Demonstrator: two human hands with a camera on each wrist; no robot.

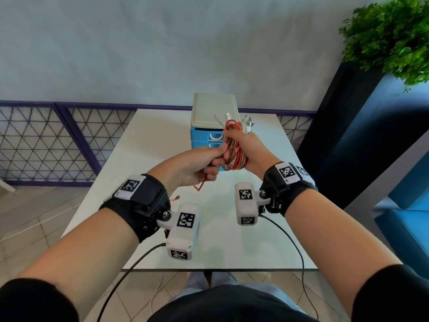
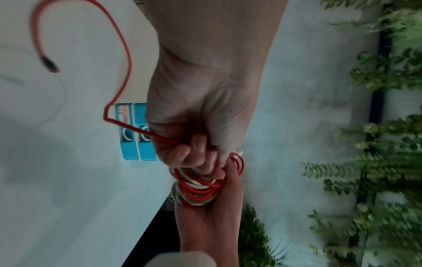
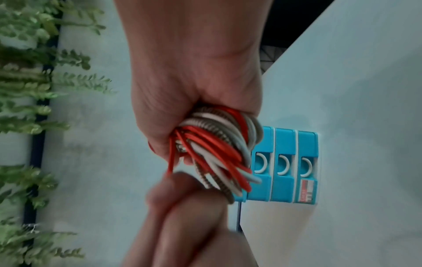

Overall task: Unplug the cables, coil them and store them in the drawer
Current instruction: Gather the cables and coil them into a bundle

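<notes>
A pale wall and a purple lattice fence stand behind the white rectangular table (image 1: 148,145), and a green leafy plant (image 1: 392,36) is at the far right. At the back of the table stands the small blue plastic drawer unit with a beige top (image 1: 214,110); its drawers look closed. In front of this drawer unit, above the table, the right hand (image 1: 249,147) has its fingers curled tightly around the coiled bundle of red, white and braided grey cables (image 1: 233,149), with several white plugs sticking up out of it. The left hand (image 1: 197,166) is just beside the bundle, and its thumb and fingers pinch the loose red cable tail (image 2: 118,86), which hangs down toward the table and ends in a small dark plug (image 2: 49,65). I judge the coiling is almost done. The risk is that the loops spring apart if the right hand loosens while the last tail is wound, because the cables seem stiff. Also, both hands are busy, so opening a drawer may let the bundle slip.
</notes>
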